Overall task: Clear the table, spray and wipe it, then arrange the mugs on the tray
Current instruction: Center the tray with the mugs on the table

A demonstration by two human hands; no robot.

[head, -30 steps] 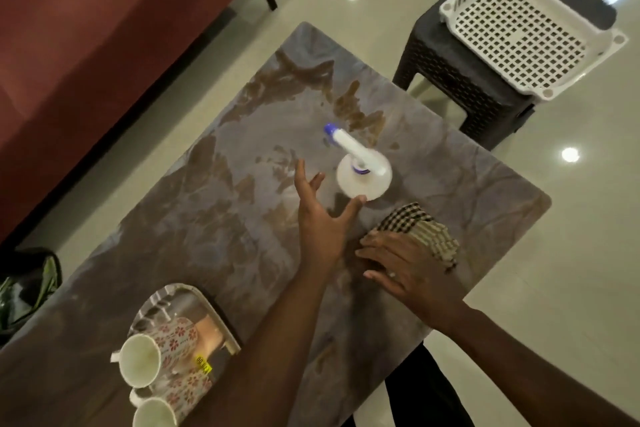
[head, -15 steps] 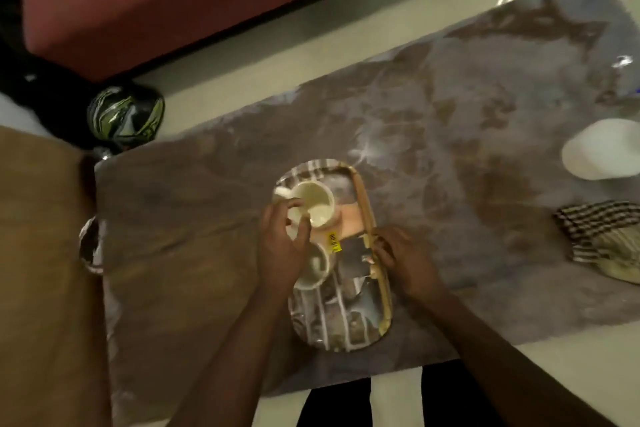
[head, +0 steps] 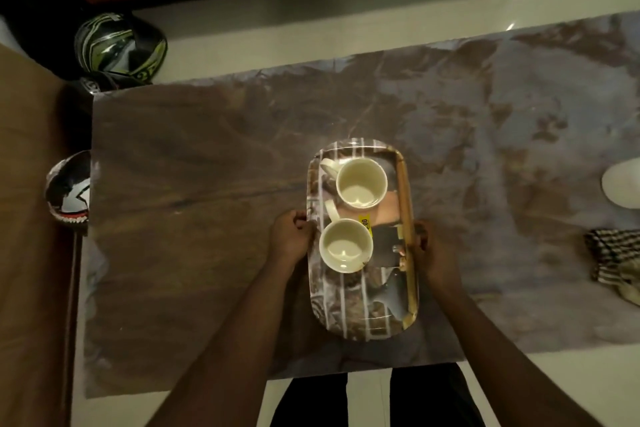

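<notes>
Tray (head: 410,246) on the table (head: 207,184), near the front edge, w/ both hands on its long sides. Left hand (head: 291,239) curled round the left rim, right hand (head: 433,253) curled round the right rim w/ the gold strip. Far mug (head: 361,182) upright on the far half of the tray, near mug (head: 345,245) upright just in front of it, abt touching. Both handles stick out to the left.

Could go wrong: tip the tray and the mugs slide, bcs the tray top looks slick & shiny. Could bump each other and chip. Near half of the tray bare, so weight sits far, may dip that way if lifted.

Mugs: round, smooth, cream, prob hard china, nothing inside. Tray: long, rounded ends, flat, glossy w/ a printed pic. Table: flat, marble look, brown & grey swirls.

Right of the tray: soft checked cloth (head: 616,260) in a crumpled heap, white round thing (head: 621,184) past it, cut off. Left of the tray: two shiny helmets (head: 117,45) down on the floor
</notes>
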